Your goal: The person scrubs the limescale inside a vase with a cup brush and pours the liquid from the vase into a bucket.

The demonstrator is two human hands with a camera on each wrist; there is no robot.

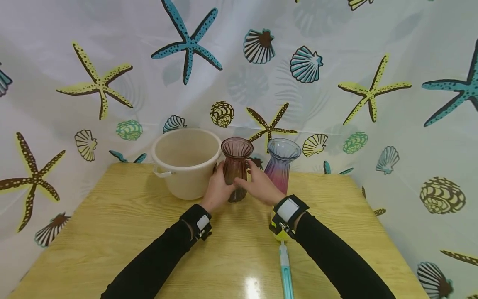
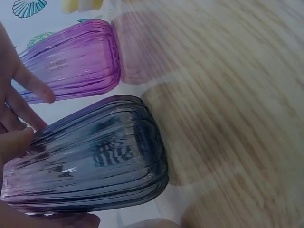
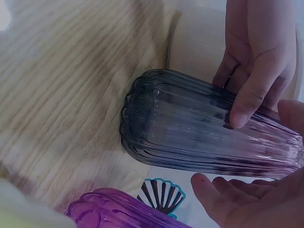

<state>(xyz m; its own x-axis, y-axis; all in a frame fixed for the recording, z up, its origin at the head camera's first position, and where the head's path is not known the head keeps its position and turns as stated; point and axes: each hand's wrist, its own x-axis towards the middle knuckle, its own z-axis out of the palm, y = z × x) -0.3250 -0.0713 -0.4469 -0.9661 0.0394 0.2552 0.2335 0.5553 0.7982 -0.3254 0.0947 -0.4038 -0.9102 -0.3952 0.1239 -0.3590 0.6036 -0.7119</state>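
A ribbed glass vase (image 1: 236,164), smoky at the base and pinkish toward its flared rim, stands upright on the table between both hands. My left hand (image 1: 218,192) grips its left side, thumb across the front, as the right wrist view shows on the glass (image 3: 185,128). My right hand (image 1: 261,185) is at the vase's other side, its thumb against the glass and its fingers extended and spread behind. A second ribbed vase (image 1: 282,153), bluish at the top and pink-purple below, stands just beyond the right hand, which partly hides it.
A cream bucket (image 1: 188,182) with a side handle stands left of the smoky vase, close to the left hand. A teal-and-white handle (image 1: 286,270) with a yellow head lies in front, partly under the right wrist. A curtain (image 1: 231,54) printed with starfish and shells hangs behind the wooden table (image 1: 123,232).
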